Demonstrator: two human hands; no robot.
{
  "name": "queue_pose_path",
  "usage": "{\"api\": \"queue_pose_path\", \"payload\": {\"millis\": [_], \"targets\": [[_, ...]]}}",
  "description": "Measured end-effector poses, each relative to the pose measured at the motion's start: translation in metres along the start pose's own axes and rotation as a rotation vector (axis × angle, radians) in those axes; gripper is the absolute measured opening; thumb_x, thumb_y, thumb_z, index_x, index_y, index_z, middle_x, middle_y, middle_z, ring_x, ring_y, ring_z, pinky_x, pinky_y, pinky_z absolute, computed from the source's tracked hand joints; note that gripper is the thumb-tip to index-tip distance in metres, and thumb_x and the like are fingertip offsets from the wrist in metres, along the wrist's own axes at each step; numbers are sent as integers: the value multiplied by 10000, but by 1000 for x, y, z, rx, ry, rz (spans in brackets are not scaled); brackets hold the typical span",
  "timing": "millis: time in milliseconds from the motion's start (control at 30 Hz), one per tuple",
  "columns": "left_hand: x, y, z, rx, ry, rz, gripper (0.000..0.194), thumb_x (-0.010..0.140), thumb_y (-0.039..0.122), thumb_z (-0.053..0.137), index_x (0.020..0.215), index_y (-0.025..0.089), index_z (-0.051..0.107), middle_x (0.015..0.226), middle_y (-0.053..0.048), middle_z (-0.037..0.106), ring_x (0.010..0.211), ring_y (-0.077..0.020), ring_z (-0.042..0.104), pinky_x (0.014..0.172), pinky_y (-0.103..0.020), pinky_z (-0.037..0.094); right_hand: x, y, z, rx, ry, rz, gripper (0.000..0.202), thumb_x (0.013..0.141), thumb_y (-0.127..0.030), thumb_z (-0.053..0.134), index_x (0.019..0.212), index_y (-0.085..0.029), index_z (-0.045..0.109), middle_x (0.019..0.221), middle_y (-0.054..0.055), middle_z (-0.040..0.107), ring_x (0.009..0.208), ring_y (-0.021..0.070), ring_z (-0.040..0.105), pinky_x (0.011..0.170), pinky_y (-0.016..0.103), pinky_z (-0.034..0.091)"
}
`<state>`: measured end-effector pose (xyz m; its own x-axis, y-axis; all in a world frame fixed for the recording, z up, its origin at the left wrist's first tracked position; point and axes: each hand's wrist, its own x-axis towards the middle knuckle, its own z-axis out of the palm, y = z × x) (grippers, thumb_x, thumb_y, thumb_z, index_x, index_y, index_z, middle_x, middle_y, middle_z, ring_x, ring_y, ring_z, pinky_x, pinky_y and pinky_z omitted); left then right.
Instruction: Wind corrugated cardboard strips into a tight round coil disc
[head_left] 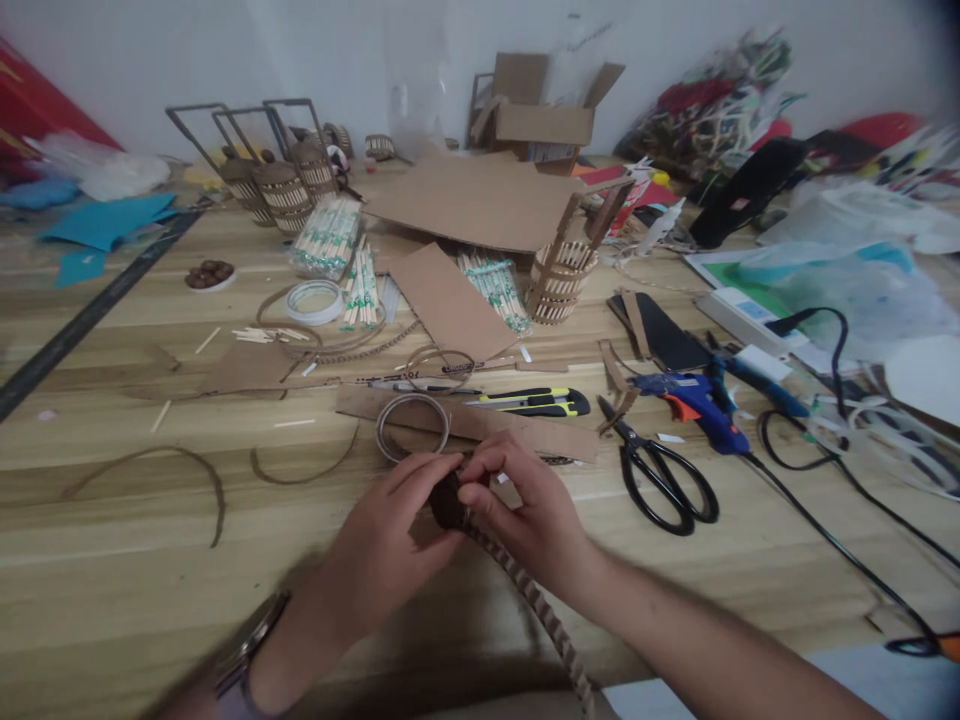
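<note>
Near the front middle of the table, my left hand is closed around a small dark brown coil of cardboard strip. My right hand pinches the same piece from the other side, thumb and forefinger against it. From between the hands a long corrugated cardboard strip trails down toward the table's front edge. Just beyond my fingers lies a roll of tape. To the right of my right hand rest black-handled scissors, and a yellow-and-black utility knife lies farther back.
A blue glue gun with a trailing cable lies at the right. A slatted basket with a handle stands behind the knife, near cardboard sheets. Similar buckets stand back left, by packed sticks and a bowl of brown balls.
</note>
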<state>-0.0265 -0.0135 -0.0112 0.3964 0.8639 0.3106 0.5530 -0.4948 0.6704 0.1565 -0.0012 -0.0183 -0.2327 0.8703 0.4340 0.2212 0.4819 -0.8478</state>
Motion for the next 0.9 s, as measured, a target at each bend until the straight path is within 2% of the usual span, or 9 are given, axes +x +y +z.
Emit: {"api": "queue_pose_path", "payload": {"millis": [200, 367, 467, 600, 700, 800, 900], "targets": [[-3, -2, 1, -7, 15, -7, 497, 803, 108, 638, 1286, 201, 563, 1199, -102, 701, 1060, -239, 695, 928, -388, 588, 2, 1, -1, -43, -44, 15, 181, 934, -393, 654, 907, -219, 611, 858, 24, 645, 795, 169, 612, 710, 280, 500], [-4, 0, 0, -66, 9, 8, 591, 848, 95, 608, 1395, 263, 460, 1230, -76, 689, 1057, -218, 693, 913, -384, 586, 3, 0, -5, 7, -91, 54, 244, 905, -461, 678, 924, -221, 639, 892, 40, 661, 847, 188, 615, 746, 299, 496], [-2, 2, -1, -104, -2, 59, 549, 863, 64, 589, 1352, 295, 501, 1196, -49, 687, 1053, -195, 681, 910, -349, 578, 4, -1, -6, 38, -116, 98, 280, 882, -501, 691, 923, -227, 650, 872, 36, 648, 835, 191, 604, 738, 306, 492], [1, 0, -2, -87, 26, 89, 405, 867, 75, 620, 1222, 269, 596, 1172, -56, 680, 1060, -194, 671, 917, -322, 571, 6, 1, -7, 55, -141, 133, 361, 847, -566, 700, 965, -226, 668, 884, 46, 644, 836, 199, 595, 747, 323, 490], [1, -2, -3, -45, 52, 74, 378, 870, 89, 632, 1209, 251, 597, 1146, -61, 680, 1037, -195, 672, 907, -323, 577, 7, 1, -10, 59, -138, 130, 451, 796, -595, 735, 1040, -222, 666, 898, 48, 646, 805, 193, 597, 736, 321, 491], [0, -5, -4, 11, 72, 68, 405, 856, 85, 629, 1228, 237, 582, 1152, -73, 673, 1050, -209, 666, 911, -345, 580, 8, -2, -13, 30, -87, 138, 330, 845, -503, 734, 1005, -221, 669, 874, 38, 659, 788, 187, 609, 720, 312, 488], [0, -5, -5, 54, 87, 65, 430, 845, 55, 595, 1239, 226, 574, 1148, -74, 667, 1056, -209, 664, 918, -354, 581, 8, -5, -14, -14, -66, 122, 99, 927, -289, 654, 864, -217, 676, 811, 22, 673, 769, 171, 622, 703, 293, 479]]}}
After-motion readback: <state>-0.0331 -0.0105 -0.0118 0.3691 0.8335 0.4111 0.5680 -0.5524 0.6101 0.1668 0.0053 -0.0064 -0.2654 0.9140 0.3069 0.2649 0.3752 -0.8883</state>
